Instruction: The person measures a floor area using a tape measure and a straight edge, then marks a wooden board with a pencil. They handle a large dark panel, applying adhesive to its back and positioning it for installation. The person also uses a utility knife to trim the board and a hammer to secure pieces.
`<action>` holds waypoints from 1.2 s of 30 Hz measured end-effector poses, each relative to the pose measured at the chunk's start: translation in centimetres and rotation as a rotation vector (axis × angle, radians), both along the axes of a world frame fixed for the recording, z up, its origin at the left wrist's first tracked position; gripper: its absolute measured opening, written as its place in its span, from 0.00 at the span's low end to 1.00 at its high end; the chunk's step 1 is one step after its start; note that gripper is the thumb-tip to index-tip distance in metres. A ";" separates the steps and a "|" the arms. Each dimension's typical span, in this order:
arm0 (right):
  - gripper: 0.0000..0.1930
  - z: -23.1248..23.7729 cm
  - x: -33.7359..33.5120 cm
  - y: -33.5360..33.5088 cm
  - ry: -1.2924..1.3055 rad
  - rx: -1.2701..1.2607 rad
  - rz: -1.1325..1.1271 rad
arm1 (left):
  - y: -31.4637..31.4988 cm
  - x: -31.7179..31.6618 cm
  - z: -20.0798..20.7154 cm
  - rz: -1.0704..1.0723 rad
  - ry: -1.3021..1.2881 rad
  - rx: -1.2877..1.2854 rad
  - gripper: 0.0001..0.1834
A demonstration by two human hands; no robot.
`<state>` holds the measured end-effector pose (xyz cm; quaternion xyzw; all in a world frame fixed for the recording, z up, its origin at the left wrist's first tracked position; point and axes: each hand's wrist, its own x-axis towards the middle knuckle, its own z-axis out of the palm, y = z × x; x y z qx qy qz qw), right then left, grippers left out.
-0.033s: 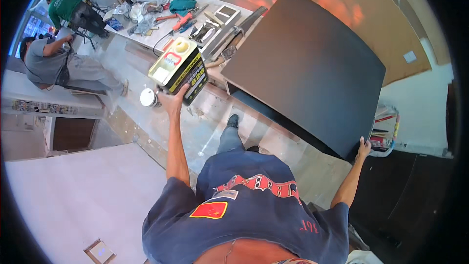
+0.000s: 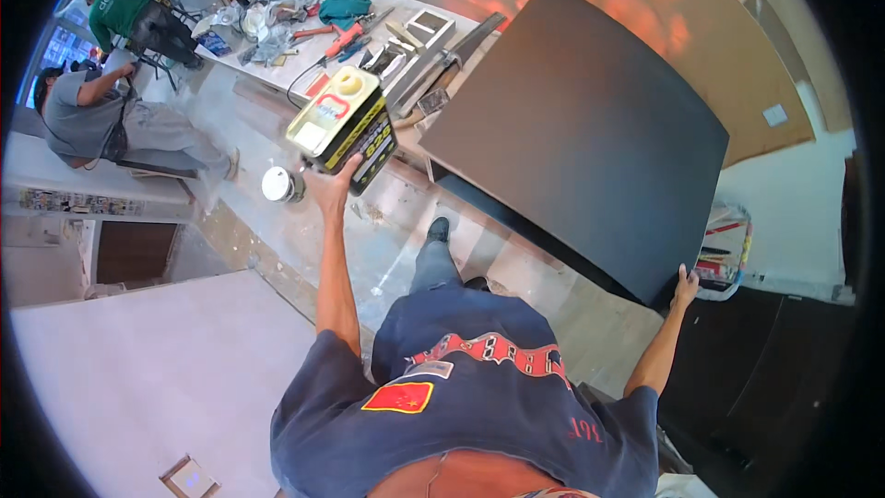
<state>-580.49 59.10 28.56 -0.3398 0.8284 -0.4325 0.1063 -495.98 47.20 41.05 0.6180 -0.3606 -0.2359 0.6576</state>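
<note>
My left hand (image 2: 334,188) is closed around the lower part of a rectangular metal can (image 2: 376,146), black and yellow with a pale top and a round cap. The can is tilted, with some of its base hidden by the hand. On the right, my right hand (image 2: 684,288) has its fingers at the near right corner of a large dark brown panel (image 2: 581,138), and grips its edge. This panel lies on top of a low bench or box, and a dark gap shows under its near edge.
A small can with a white lid (image 2: 277,184) stands on the dusty floor. A worktable (image 2: 277,78) bears tools and crumpled plastic. Two people, one in green (image 2: 124,14) and one in grey (image 2: 83,111), are at the far left. A clear bag (image 2: 724,249) is beside the panel.
The can in my left hand has shifted very slightly to the right. My right hand stays at the panel's corner.
</note>
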 end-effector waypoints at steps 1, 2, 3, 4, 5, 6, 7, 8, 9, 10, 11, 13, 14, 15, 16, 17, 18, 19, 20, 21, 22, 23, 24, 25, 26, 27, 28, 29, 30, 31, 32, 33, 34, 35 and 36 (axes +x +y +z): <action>0.25 0.6 1.6 0.1 -0.026 0.058 0.037 | -0.8 1.6 -2.2 0.057 -0.126 -0.059 0.48; 0.25 1.2 3.0 0.6 -0.048 0.125 0.068 | -1.2 3.0 -4.8 0.107 -0.251 -0.108 0.48; 0.25 2.4 1.5 3.7 -0.064 0.153 0.042 | -2.0 0.1 -3.1 -0.002 -0.077 -0.074 0.48; 0.26 3.0 0.5 4.9 -0.086 0.160 0.048 | -2.7 1.3 -6.0 -0.020 -0.121 -0.078 0.50; 0.26 3.8 -0.5 6.6 -0.105 0.178 0.032 | -3.3 0.7 -7.3 -0.032 -0.086 -0.089 0.49; 0.27 3.7 0.2 7.5 -0.107 0.176 -0.031 | -3.4 0.3 -8.0 -0.039 -0.074 -0.094 0.49; 0.28 3.3 1.5 7.7 -0.114 0.164 -0.089 | -3.3 0.4 -8.8 -0.031 -0.063 -0.071 0.50; 0.29 3.2 2.3 7.9 -0.113 0.140 -0.156 | -3.4 0.5 -9.9 -0.030 -0.043 -0.058 0.50; 0.32 5.5 -0.5 9.8 -0.097 0.130 -0.146 | -4.8 -0.5 -11.0 -0.051 0.035 -0.065 0.50; 0.32 5.2 0.2 10.5 -0.118 0.179 -0.146 | -4.7 0.0 -11.7 -0.075 0.053 -0.032 0.50; 0.33 5.2 1.1 10.5 -0.141 0.221 -0.147 | -4.6 0.1 -11.9 -0.101 0.071 -0.004 0.50; 0.31 4.4 4.8 8.4 -0.149 0.290 -0.220 | -6.1 0.3 -10.9 -0.160 0.116 -0.043 0.49; 0.30 4.4 6.7 6.8 -0.125 0.334 -0.297 | -7.2 0.3 -9.9 -0.194 0.154 -0.094 0.50; 0.27 5.0 6.7 7.2 -0.136 0.324 -0.281 | -8.2 0.1 -9.6 -0.227 0.211 -0.137 0.50; 0.27 5.6 6.4 8.1 -0.185 0.291 -0.230 | -9.0 0.0 -9.9 -0.238 0.187 -0.159 0.50; 0.26 6.7 5.3 10.2 -0.239 0.285 -0.189 | -9.8 -1.0 -10.0 -0.255 0.160 -0.153 0.50; 0.26 6.5 5.2 11.3 -0.302 0.270 -0.144 | -10.7 -1.4 -10.4 -0.271 0.125 -0.157 0.51; 0.26 5.9 5.7 12.1 -0.305 0.293 -0.204 | -11.5 -1.4 -10.8 -0.288 0.079 -0.130 0.51; 0.27 6.1 5.7 11.1 -0.308 0.300 -0.264 | -14.4 -2.0 -10.3 -0.306 0.032 -0.120 0.51; 0.27 6.3 5.6 9.8 -0.310 0.307 -0.325 | -17.3 -2.8 -9.7 -0.326 -0.013 -0.109 0.51; 0.27 6.2 5.9 10.1 -0.287 0.320 -0.333 | -18.8 -3.3 -10.3 -0.353 -0.049 -0.093 0.51; 0.27 6.1 6.1 9.8 -0.265 0.327 -0.338 | -20.4 -3.7 -10.4 -0.374 0.013 -0.084 0.51; 0.27 6.1 6.3 9.6 -0.244 0.333 -0.343 | -22.2 -4.1 -11.4 -0.364 0.008 -0.122 0.51; 0.27 5.6 5.8 8.1 -0.263 0.278 -0.321 | -26.2 -5.6 -11.6 -0.364 -0.008 -0.191 0.51; 0.27 5.9 6.0 7.8 -0.270 0.270 -0.293 | -27.0 -6.1 -12.3 -0.351 -0.013 -0.215 0.50; 0.27 6.2 6.2 7.6 -0.276 0.261 -0.265 | -27.6 -6.3 -12.9 -0.358 -0.004 -0.146 0.51; 0.27 6.4 6.5 8.8 -0.279 0.283 -0.296 | -27.6 -7.2 -13.5 -0.351 -0.020 -0.120 0.51; 0.27 6.8 6.8 10.0 -0.281 0.306 -0.326 | -27.5 -8.0 -14.0 -0.344 -0.038 -0.094 0.51; 0.27 7.2 7.1 11.1 -0.282 0.329 -0.355 | -27.2 -8.8 -14.6 -0.337 -0.055 -0.068 0.51; 0.27 8.1 7.3 11.6 -0.281 0.350 -0.382 | -27.0 -9.5 -15.1 -0.429 0.085 -0.097 0.51; 0.27 8.4 7.4 10.0 -0.288 0.345 -0.395 | -28.3 -9.7 -16.1 -0.459 0.046 -0.115 0.51; 0.27 8.6 7.5 8.3 -0.298 0.351 -0.393 | -28.7 -9.1 -18.5 -0.473 0.002 -0.124 0.51; 0.27 8.9 8.1 6.6 -0.325 0.409 -0.415 | -28.2 -8.4 -20.2 -0.488 -0.051 -0.121 0.51; 0.26 9.9 11.6 4.5 -0.372 0.477 -0.455 | -26.4 -9.0 -18.8 -0.429 -0.060 -0.128 0.51; 0.26 11.4 13.6 2.7 -0.398 0.523 -0.481 | -26.7 -8.4 -18.6 -0.439 -0.116 -0.102 0.51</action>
